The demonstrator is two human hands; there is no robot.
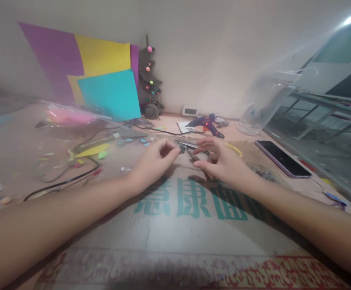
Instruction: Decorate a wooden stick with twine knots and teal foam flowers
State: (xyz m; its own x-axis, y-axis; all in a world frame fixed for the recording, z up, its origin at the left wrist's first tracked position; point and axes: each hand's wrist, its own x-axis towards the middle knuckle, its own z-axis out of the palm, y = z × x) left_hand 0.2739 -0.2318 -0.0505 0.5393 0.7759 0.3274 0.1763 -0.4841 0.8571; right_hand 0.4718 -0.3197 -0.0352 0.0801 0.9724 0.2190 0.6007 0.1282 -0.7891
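Across the lower centre, a printed sheet [175, 237] with teal characters. Upper left, purple, yellow and turquoise sheets [109, 94], overlapping. Right of them, a dark tree-shaped ornament [148, 76] with coloured balls. Right of centre, a phone [281, 158], screen up. At centre, left hand [152, 161] with thumb and index finger pinched; right hand [220, 157] with thumb and fingers closed around a slim dark tool [192, 155]. Above the right hand, a glue gun [205, 123]; between the hands, a long metal tool [190, 144]. Smallest, a dark piece [181, 149], at the left fingertips, near the slim tool's tip.
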